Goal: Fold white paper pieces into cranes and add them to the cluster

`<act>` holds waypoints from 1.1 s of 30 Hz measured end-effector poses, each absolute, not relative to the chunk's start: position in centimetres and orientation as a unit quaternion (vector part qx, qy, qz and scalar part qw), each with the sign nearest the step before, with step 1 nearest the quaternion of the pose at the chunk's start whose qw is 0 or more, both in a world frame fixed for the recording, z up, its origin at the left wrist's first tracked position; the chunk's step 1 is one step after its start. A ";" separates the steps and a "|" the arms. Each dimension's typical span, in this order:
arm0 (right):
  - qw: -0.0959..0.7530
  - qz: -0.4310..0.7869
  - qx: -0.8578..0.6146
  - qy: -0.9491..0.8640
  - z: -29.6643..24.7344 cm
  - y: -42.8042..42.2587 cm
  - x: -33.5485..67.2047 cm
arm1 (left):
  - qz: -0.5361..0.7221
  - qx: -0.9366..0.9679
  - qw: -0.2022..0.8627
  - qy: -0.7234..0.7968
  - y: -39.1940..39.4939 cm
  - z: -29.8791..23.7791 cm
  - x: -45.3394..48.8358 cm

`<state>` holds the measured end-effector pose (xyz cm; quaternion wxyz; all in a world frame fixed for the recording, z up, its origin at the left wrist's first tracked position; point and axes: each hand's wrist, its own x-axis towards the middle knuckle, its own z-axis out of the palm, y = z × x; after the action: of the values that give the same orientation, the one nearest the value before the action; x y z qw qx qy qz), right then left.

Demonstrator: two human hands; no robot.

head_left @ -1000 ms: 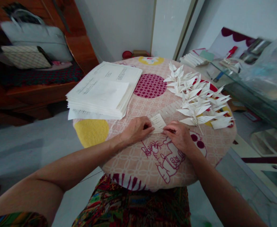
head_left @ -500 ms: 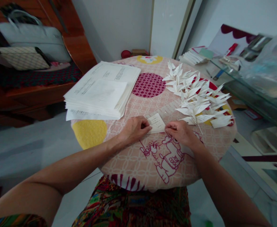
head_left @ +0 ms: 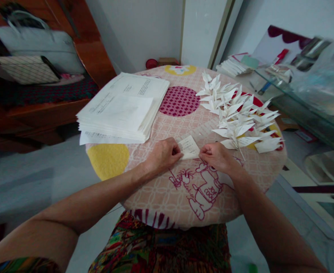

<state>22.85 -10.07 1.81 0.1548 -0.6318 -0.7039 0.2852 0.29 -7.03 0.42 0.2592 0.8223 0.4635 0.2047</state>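
A small folded piece of white paper [head_left: 189, 146] with faint print lies on the round table [head_left: 184, 189], which is covered by a pink patterned cloth. My left hand [head_left: 163, 154] pinches the paper's left edge with closed fingers. My right hand [head_left: 216, 156] is closed on its right edge, pressing it to the cloth. Just beyond my right hand lies a heap of folded white paper cranes [head_left: 237, 113]. A thick stack of printed sheets [head_left: 124, 108] sits at the table's far left.
A wooden bench [head_left: 41, 102] with a grey bag [head_left: 38, 45] and a checked cushion [head_left: 27, 70] stands at the left. A glass-topped unit [head_left: 303, 98] with papers and pens is at the right. Grey floor surrounds the table.
Both hands stay on the small paper; my right hand has shifted slightly along its right edge. The view has drifted a little.
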 end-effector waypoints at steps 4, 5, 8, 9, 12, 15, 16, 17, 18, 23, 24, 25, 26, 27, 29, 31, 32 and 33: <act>0.140 0.257 -0.646 -0.705 1.9 -10.3 22.7 | 0.214 0.820 0.262 0.461 -7.0 0.2 0.4; 0.137 0.252 -0.648 -0.706 1.9 -10.3 22.7 | 0.218 0.819 0.265 0.459 -7.1 0.2 0.4; 0.135 0.235 -0.645 -0.715 1.5 -10.4 22.8 | 0.222 0.816 0.273 0.459 -7.0 0.2 0.4; 0.136 0.228 -0.641 -0.720 1.4 -10.4 22.8 | 0.222 0.816 0.272 0.459 -7.0 0.2 0.4; 0.142 0.215 -0.631 -0.732 1.1 -10.4 22.9 | 0.218 0.819 0.270 0.457 -6.9 0.3 0.4; 0.149 0.217 -0.629 -0.732 0.9 -10.5 22.9 | 0.212 0.821 0.271 0.456 -6.9 0.1 0.4; 0.153 0.216 -0.628 -0.731 0.8 -10.5 22.9 | 0.216 0.821 0.268 0.455 -7.0 0.0 0.4; 0.157 0.213 -0.628 -0.732 0.6 -10.6 22.9 | 0.226 0.821 0.261 0.454 -7.1 -0.2 0.3; 0.160 0.208 -0.626 -0.735 0.6 -10.6 22.9 | 0.241 0.821 0.253 0.452 -7.2 -0.4 0.3; 0.150 0.194 -0.625 -0.741 0.6 -10.6 22.8 | 0.285 0.837 0.221 0.411 -7.8 -1.0 0.1; 0.146 0.199 -0.627 -0.739 0.7 -10.6 22.7 | 0.286 0.845 0.216 0.397 -7.9 -1.0 0.1; 0.143 0.205 -0.630 -0.736 0.9 -10.6 22.6 | 0.287 0.853 0.211 0.382 -7.8 -1.1 0.1; 0.140 0.209 -0.631 -0.733 1.0 -10.5 22.6 | 0.286 0.860 0.208 0.369 -7.8 -1.1 0.1; 0.138 0.211 -0.632 -0.732 1.2 -10.5 22.5 | 0.283 0.866 0.205 0.358 -7.7 -1.2 0.2; 0.138 0.212 -0.635 -0.730 1.4 -10.5 22.5 | 0.271 0.876 0.202 0.343 -7.6 -1.2 0.1; 0.136 0.218 -0.636 -0.727 1.5 -10.5 22.5 | 0.260 0.885 0.197 0.333 -7.4 -1.2 0.0; 0.137 0.221 -0.636 -0.726 1.6 -10.5 22.5 | 0.255 0.889 0.197 0.325 -7.3 -1.1 -0.2; 0.139 0.225 -0.636 -0.725 1.6 -10.5 22.5 | 0.248 0.895 0.199 0.312 -7.2 -0.9 -0.4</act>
<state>22.54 -10.47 1.57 0.1385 -0.6361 -0.7248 0.2255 -0.44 -7.16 -0.95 0.1986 0.8954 0.3117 0.2482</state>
